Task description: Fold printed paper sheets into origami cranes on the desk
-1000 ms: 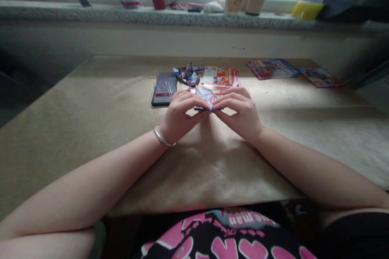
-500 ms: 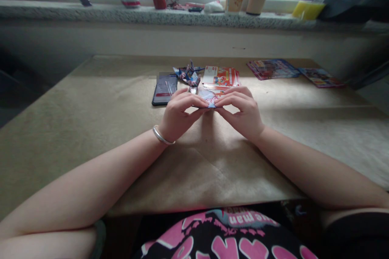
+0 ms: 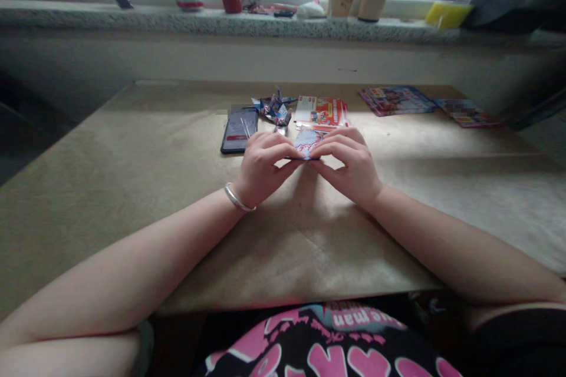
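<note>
Because the left hand (image 3: 265, 160) and right hand (image 3: 349, 162) pinch opposite sides of the printed paper (image 3: 306, 141), it is probably steadied between them, above the tabletop (image 3: 274, 259); the phone (image 3: 239, 128) lies just beyond the left hand, seemingly to leave room.

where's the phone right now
In the head view, the phone lies on the table left of centre, just beyond the left hand, with the folded blue pieces to its right.
</note>
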### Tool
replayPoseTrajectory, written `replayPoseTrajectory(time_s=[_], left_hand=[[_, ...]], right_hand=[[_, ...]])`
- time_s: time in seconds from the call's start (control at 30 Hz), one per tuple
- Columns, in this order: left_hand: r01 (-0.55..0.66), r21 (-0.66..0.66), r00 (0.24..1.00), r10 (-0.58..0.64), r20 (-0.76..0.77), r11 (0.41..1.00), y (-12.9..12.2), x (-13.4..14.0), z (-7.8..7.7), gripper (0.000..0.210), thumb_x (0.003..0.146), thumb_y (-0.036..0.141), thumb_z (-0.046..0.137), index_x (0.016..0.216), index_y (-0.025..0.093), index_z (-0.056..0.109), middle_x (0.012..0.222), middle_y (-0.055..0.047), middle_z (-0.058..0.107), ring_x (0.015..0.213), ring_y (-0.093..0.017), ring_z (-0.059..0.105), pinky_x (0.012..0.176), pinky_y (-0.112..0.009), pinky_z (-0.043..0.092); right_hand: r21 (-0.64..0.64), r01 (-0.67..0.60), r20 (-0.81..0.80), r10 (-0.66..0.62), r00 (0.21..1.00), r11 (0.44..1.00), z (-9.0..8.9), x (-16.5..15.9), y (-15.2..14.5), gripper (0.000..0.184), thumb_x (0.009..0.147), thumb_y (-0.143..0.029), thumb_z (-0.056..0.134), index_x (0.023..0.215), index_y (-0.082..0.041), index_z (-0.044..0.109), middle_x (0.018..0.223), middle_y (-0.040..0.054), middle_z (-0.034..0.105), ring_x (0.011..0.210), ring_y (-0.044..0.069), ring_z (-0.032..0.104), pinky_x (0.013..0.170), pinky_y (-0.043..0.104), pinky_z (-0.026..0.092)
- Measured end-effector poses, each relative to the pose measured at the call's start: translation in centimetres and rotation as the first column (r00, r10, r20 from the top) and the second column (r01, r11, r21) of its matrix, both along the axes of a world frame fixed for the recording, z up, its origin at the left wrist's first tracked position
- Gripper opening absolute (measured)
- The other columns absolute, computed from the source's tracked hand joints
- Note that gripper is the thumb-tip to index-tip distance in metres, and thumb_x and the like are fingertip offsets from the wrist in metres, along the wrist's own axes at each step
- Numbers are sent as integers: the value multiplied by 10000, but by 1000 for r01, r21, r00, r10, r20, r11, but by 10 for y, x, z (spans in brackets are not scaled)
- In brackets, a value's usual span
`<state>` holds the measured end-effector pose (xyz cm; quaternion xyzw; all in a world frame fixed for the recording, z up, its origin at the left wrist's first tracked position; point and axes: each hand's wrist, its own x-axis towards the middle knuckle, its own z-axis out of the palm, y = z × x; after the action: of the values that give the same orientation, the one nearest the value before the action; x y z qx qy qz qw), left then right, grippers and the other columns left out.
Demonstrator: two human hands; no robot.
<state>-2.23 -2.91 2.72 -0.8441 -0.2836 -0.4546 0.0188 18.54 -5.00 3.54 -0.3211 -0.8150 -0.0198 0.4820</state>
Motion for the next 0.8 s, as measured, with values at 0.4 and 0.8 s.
replayPoseTrajectory(time_s=[0.4, 0.8], left_hand=[[-43, 101, 994, 53, -92, 994, 0, 0, 0, 118, 886, 363, 674, 853, 255, 707, 809, 23, 710, 760, -144, 617, 810, -337, 406], [-67, 69, 994, 72, -77, 995, 1, 0, -1, 198, 892, 397, 661, 772, 247, 709, 784, 22, 699, 745, -139, 590, 792, -329, 399]], right_hand=[[9, -16, -22, 16, 1000, 1000, 0, -1, 1, 44, 823, -277, 709, 782, -275, 694, 773, 1, 736, 888, 218, 635, 848, 413, 522], [-59, -21, -31, 19, 999, 998, 3, -3, -2, 54, 821, -245, 680, 771, -266, 681, 779, 4, 736, 905, 221, 635, 860, 416, 513]])
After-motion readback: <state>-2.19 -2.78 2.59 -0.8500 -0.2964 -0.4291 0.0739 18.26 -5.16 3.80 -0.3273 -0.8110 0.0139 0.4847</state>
